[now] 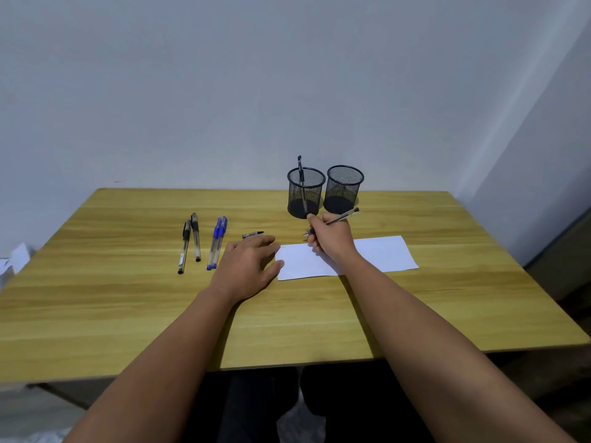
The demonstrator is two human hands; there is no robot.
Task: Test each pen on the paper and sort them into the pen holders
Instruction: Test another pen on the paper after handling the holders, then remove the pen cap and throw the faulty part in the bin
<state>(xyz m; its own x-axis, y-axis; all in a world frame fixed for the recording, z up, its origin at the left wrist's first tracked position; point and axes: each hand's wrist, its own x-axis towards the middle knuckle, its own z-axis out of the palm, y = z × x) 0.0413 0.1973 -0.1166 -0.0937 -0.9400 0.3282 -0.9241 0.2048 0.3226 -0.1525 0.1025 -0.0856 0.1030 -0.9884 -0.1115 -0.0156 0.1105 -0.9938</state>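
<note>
My right hand (329, 235) grips an uncapped black pen (343, 217) in a writing hold, its tip just past the far edge of the white paper (380, 254). My left hand (249, 263) lies flat with straight fingers, its fingertips at the paper's left edge. A black pen cap (252, 235) lies just beyond those fingers. Two black pens (190, 243) and two blue pens (217, 243) lie side by side to the left. Two black mesh pen holders stand behind the paper: the left holder (305, 193) has one blue pen (300, 167) upright in it, the right holder (343, 188) looks empty.
The wooden table (128, 314) stands against a pale wall. Something white (12, 260) shows beyond the table's left edge. The table's front edge runs close to my body, with dark floor below.
</note>
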